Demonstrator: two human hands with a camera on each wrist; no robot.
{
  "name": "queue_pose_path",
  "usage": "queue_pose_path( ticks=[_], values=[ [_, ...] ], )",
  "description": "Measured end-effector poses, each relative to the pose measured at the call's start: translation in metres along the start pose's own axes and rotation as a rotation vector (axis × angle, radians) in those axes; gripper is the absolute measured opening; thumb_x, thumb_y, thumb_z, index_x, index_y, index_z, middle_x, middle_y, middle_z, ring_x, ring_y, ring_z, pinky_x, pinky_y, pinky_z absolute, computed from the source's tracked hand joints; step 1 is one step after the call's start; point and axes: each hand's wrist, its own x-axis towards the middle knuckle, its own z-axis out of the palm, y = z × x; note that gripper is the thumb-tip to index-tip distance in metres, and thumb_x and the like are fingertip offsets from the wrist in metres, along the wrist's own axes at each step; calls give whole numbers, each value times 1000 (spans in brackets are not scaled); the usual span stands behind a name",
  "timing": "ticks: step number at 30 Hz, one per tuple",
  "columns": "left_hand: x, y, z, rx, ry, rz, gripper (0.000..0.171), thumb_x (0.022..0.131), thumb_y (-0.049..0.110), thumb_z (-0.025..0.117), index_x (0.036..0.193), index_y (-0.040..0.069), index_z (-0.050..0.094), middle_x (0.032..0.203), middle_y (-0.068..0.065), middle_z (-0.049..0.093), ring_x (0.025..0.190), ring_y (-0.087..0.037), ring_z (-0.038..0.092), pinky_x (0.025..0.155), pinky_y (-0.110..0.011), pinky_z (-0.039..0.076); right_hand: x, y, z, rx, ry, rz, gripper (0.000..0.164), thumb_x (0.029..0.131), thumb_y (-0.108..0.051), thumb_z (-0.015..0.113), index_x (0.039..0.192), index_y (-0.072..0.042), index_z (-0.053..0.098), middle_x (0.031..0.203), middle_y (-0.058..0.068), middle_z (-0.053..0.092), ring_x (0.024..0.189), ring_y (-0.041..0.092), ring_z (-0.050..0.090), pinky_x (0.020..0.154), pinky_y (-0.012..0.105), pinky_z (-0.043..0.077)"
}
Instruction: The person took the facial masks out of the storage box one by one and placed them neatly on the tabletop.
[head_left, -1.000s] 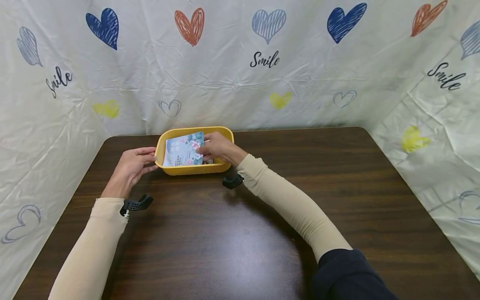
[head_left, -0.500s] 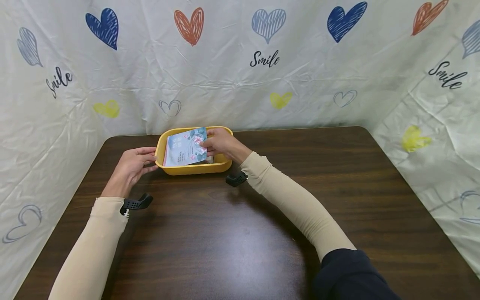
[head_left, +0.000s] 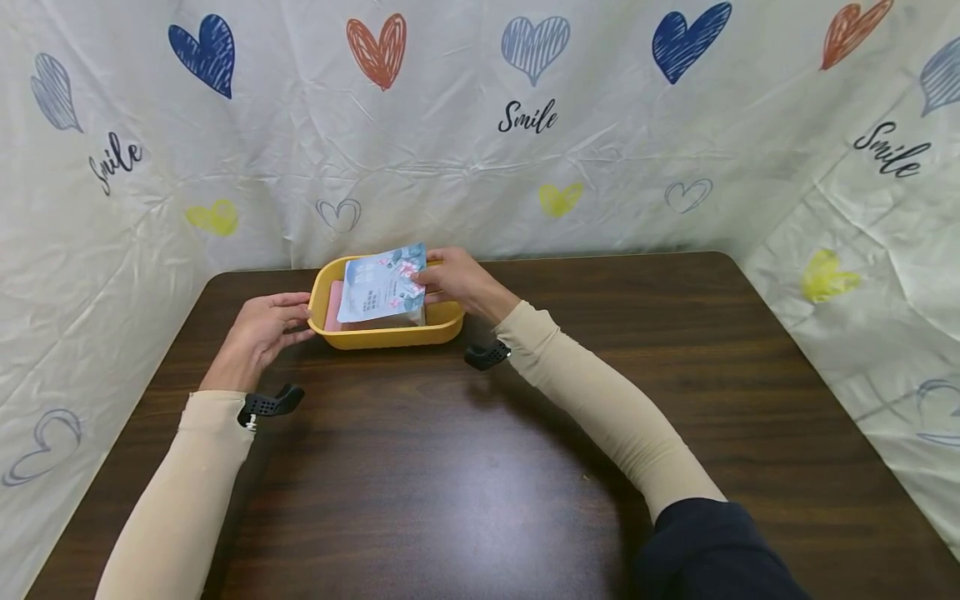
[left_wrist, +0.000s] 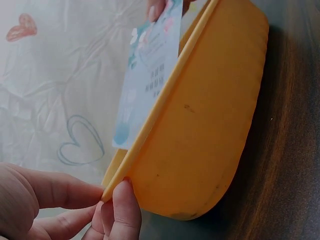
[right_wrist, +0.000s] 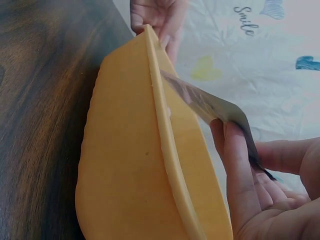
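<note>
A yellow plastic basket [head_left: 390, 338] stands at the back left of the table. My left hand [head_left: 258, 333] pinches its left rim, thumb and fingers on either side of the edge in the left wrist view. My right hand [head_left: 468, 279] holds a flat light blue packet [head_left: 375, 287] with a pink flower print by its right edge. The packet tilts above the basket opening, its lower end near the rim; its silvery back [right_wrist: 210, 106] shows in the right wrist view. Beneath it inside the basket lies a pink item [head_left: 333, 307], mostly covered.
The dark brown wooden table [head_left: 465, 467] spreads out in front of the basket. Behind it hangs a white cloth [head_left: 450, 200] printed with hearts and "Smile". Each wrist wears a black band.
The right hand has drawn the packet up and to the right, out of the basket, uncovering more of the pink item. The left hand has stayed at the rim.
</note>
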Motion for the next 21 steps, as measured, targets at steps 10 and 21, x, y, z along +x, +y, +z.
queue_pose_path(
  ticks=[10,21],
  values=[
    [1,0,2,14,11,-6,52,102,18,62,151,7,47,148,-13,45,115,-24,58,88,-23,57,-7,-2,-14,53,4,-13,30,98,-5,65,127,1,61,102,13,70,86,21,71,76,33,62],
    [-1,0,1,14,23,2,53,102,19,62,152,8,47,148,-11,45,122,-28,57,90,-24,56,-18,-6,-28,33,8,-19,31,99,-9,64,129,-2,61,101,11,70,86,20,70,73,30,60]
  ],
)
